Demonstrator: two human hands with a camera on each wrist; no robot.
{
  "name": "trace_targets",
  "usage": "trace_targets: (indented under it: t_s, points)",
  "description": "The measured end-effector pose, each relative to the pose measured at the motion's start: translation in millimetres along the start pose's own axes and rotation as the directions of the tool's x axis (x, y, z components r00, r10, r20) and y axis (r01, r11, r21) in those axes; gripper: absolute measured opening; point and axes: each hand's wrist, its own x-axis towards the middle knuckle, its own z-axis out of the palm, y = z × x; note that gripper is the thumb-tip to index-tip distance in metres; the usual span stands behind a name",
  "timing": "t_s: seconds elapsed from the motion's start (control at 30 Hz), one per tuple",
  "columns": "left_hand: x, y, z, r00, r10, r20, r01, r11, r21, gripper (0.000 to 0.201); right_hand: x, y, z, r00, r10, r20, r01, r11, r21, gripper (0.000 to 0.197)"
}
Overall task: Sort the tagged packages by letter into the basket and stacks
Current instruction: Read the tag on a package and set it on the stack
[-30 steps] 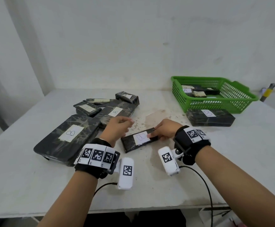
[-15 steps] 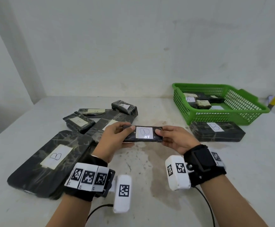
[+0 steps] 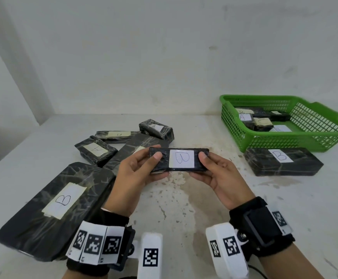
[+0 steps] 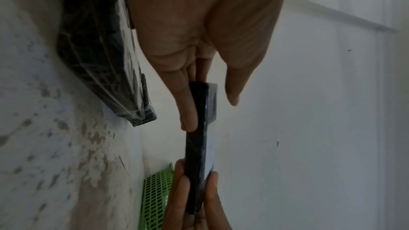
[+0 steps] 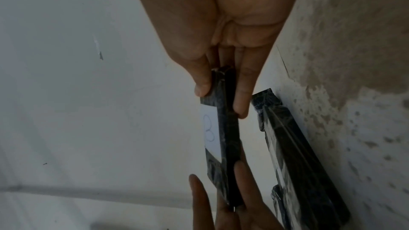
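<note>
Both hands hold one slim black package (image 3: pixel 179 160) clear of the surface (image 3: pixel 176 208), at the middle of the head view. Left hand (image 3: pixel 132 178) pinches its left end, thumb on the top face and fingers beneath; right hand (image 3: pixel 219 176) pinches the right end the same way, so each grip is clamped on the package. It is a flat, narrow slab with rounded corners, wrapped in shiny, wrinkled clear film, and a white square label at its centre reads "B". The wrist views show its thin edge between thumb and fingers.

At right centre a green plastic basket (image 3: pixel 244 137) with lattice walls holds several small wrapped packages; one label reads "A", the others are too small to read. Just in front of it lies a thick black block (image 3: pixel 305 166) labelled "B".

At lower left lies a large flat package (image 3: pixel 33 222) with a cream tape label marked "B". Behind it, left of centre, is a loose cluster of smaller film-wrapped packages: one (image 3: pixel 95 151) reads "A", another (image 3: pixel 157 128) seems to read "B", and the rest cannot be read.

The surface is pale, mottled with brownish stains at the bottom centre.
</note>
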Motion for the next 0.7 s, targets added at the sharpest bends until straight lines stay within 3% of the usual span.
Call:
trace_targets:
  t_s: [0.23,0.37,0.53,0.7]
  points:
    - [0,-8,-1,0.996,0.064,-0.07,-0.057,0.994,0.096,0.02,-3,2,6,0.998,0.033,0.062,-0.033,0.999,0.009,0.045]
    - [-3,-7,2,0.996,0.066,-0.054,-0.06,0.993,0.102,0.02,-5,5,12,1.0,0.006,0.01,-0.007,0.995,0.103,0.046]
    - [-6,-8,9,1.0,-0.004,0.003,0.004,0.994,0.109,0.046,-6,10,14,0.999,-0.039,-0.014,0.04,0.994,0.105,0.04]
    - [-5,-10,9,0.997,0.056,-0.057,-0.049,0.992,0.115,0.029,-8,8,17,1.0,-0.004,0.029,0.001,0.995,0.1,0.049]
